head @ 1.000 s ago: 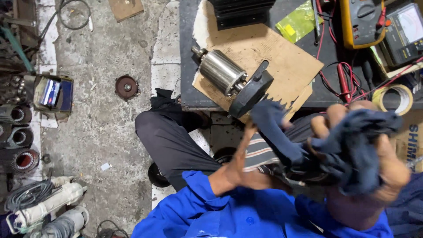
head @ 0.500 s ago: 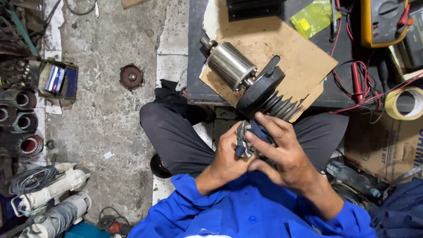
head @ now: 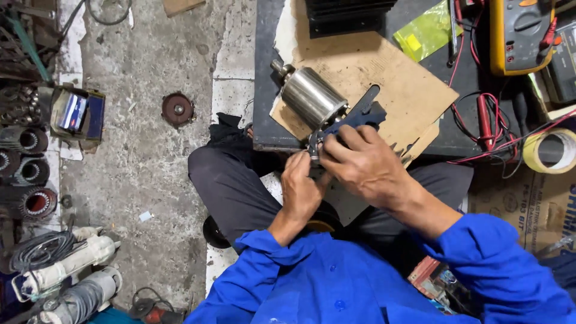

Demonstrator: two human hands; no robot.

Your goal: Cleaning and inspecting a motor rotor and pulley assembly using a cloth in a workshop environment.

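Steel motor rotor [head: 312,96] on cardboard [head: 414,102] | right hand [head: 366,165] fingers grip dark cloth [head: 360,117] | left hand [head: 300,189] fingers pinch rotor end | steady shaft, wipe evenly.

That polished steel motor cylinder [head: 312,96] is smooth and glossy, with a bright sheen. The dark blue cloth rag [head: 360,117] looks soft and matt. Both sit on a tan cardboard sheet [head: 390,78], dull, with rough torn edges. Bench under it is a black table top [head: 264,78], matt and scuffed. The yellow tape roll [head: 549,150] has a slight shine. Grey concrete floor [head: 138,168] is rough and stained. Bright blue work jacket [head: 360,282] is plain woven fabric, no gloss.
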